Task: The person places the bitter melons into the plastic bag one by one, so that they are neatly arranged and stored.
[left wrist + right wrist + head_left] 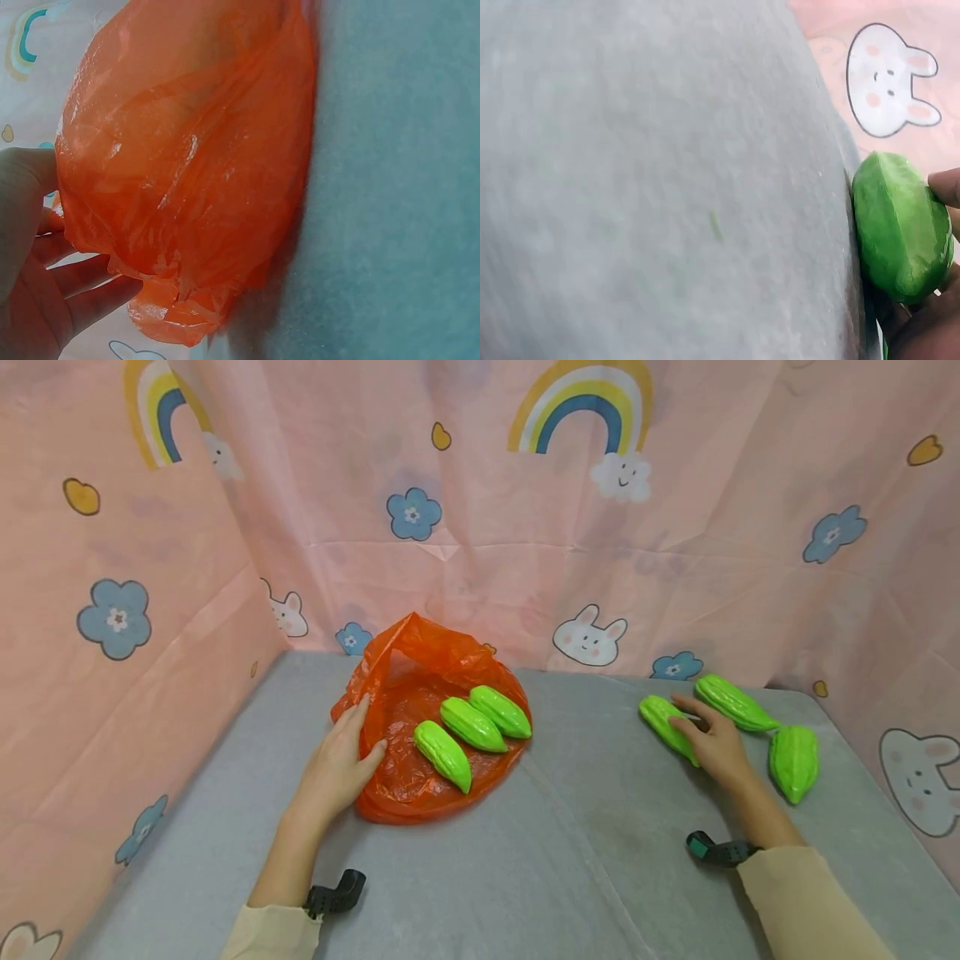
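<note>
Orange translucent plastic bag [397, 810], left of centre, already holds three glossy green ridged gourds [471, 724]. Two loose gourds [731, 702] and a held gourd [663, 718] are left at right; the held one, pinched by the curled right hand [716, 745], slants blunt end upper left. The left hand [337, 768], loosely spread, touches the bag.

Rm type unclear: pink cartoon-print drapes [495, 539] round gry tbl [555, 868], booth-like

We see left hand [342, 762] and right hand [716, 745] bare, left sleeve [273, 933] and right sleeve [813, 906] plain cream. Worn alongside, we note the left camera [339, 894] — black, bent in outline — and the right camera [723, 852], black with a green patch [697, 844] at one end.
</note>
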`<state>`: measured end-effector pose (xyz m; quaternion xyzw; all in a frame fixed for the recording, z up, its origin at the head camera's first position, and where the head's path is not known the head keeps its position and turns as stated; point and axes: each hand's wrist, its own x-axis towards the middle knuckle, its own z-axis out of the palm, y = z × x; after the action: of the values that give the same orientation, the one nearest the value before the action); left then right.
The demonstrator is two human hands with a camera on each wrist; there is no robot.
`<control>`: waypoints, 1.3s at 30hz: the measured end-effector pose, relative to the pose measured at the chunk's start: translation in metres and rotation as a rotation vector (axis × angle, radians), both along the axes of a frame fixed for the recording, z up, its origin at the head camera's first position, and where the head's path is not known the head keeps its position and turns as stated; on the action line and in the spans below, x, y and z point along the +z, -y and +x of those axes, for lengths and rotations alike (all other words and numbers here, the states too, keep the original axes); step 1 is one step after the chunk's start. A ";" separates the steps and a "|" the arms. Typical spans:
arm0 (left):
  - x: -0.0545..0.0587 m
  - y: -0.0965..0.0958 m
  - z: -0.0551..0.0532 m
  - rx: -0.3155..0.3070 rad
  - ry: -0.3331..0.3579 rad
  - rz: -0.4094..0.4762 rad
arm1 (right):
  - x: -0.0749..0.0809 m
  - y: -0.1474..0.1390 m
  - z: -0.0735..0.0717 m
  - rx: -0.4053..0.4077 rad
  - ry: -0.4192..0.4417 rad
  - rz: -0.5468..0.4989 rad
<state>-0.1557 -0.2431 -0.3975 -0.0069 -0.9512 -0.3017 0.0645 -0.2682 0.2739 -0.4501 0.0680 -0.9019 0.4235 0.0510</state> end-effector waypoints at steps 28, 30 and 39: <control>0.003 0.001 0.001 0.002 0.010 0.007 | 0.037 0.090 0.004 0.030 0.042 -0.139; 0.004 0.001 0.001 0.002 0.009 0.006 | 0.039 0.098 0.004 0.033 0.049 -0.153; 0.005 0.001 0.002 0.005 0.011 0.005 | 0.043 0.128 0.004 0.044 0.044 -0.186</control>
<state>-0.1541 -0.2438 -0.3920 -0.0028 -0.9508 -0.3039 0.0598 -0.2645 0.1456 -0.4069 0.0736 -0.8578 0.5078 0.0280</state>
